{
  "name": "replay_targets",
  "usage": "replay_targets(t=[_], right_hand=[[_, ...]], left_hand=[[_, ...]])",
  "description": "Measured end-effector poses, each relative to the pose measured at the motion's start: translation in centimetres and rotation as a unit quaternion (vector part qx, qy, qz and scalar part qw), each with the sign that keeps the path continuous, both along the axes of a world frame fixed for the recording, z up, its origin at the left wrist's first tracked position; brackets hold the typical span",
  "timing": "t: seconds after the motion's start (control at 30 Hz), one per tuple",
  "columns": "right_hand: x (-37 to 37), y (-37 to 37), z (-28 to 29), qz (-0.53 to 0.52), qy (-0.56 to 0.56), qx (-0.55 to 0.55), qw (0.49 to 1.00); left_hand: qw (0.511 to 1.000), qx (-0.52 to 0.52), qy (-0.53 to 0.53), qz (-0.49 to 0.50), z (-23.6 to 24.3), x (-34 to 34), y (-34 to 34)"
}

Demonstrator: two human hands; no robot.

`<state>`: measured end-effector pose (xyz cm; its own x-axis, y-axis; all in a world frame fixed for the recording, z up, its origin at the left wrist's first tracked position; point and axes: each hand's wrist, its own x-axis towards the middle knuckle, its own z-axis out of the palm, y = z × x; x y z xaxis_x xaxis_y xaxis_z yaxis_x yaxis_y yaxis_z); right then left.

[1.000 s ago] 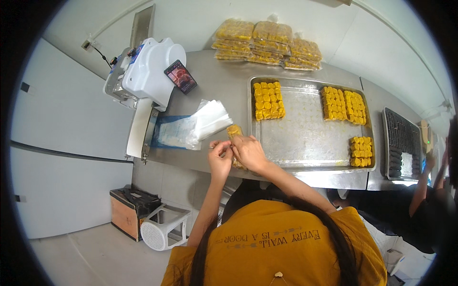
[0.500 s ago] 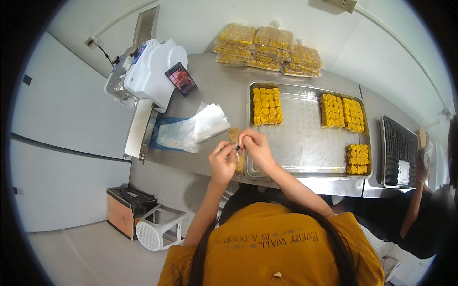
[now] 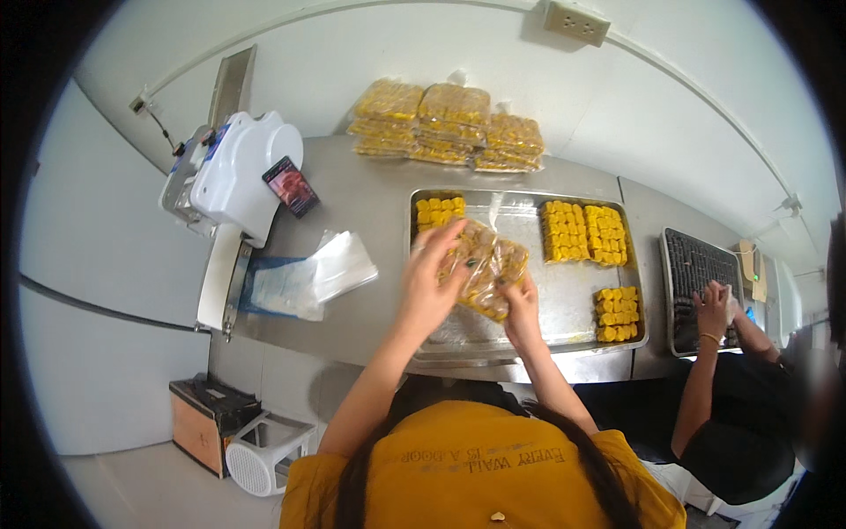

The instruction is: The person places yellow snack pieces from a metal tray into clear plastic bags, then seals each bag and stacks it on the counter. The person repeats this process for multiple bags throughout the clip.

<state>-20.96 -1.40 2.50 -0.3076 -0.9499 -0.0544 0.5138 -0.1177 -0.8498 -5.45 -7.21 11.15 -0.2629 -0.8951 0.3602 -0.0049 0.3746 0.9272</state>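
Note:
Between my two hands is a clear plastic bag of yellow dumplings (image 3: pixel 495 264), held tilted above the left part of a metal tray (image 3: pixel 566 304). My left hand (image 3: pixel 432 278) grips its left side, with fingers on the upper face. At the lower right corner, my right hand (image 3: pixel 522 310) pinches it between thumb and fingers. A twisted bag end stands up at the far side. In the tray sit loose yellow dumplings in blocks: one block (image 3: pixel 439 212) far left, partly behind my left hand, a pair (image 3: pixel 583 233) far right, and another (image 3: pixel 617 315) near right.
Stacked filled bags (image 3: pixel 445 119) line the wall. Left are empty plastic bags (image 3: pixel 342 266), a phone (image 3: pixel 291 187) and a white machine (image 3: pixel 247 176). At right, a co-worker's hands (image 3: pixel 716 309) work over a tray of dark pieces (image 3: pixel 696 264). A stool (image 3: pixel 264 454) stands below.
My hands have moved from the bag's neck at the tray's left edge to its sides, lifting it over the tray. The view has shifted, and the co-worker's hands now show over the dark tray.

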Motion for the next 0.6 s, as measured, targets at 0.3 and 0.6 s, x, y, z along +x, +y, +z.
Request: replay_targets(t=[0.3, 0.6], right_hand=[[-17.2, -14.8, 2.1, -0.099, 0.094, -0.01, 0.991], [-23.0, -31.1, 1.5, 0.009, 0.369, 0.132, 0.92]], left_hand=[[0.947, 0.093, -0.249, 0.178, -11.7, 15.1, 3.3], [0.908, 0.147, -0.354, 0.169, -12.3, 18.3, 9.8]])
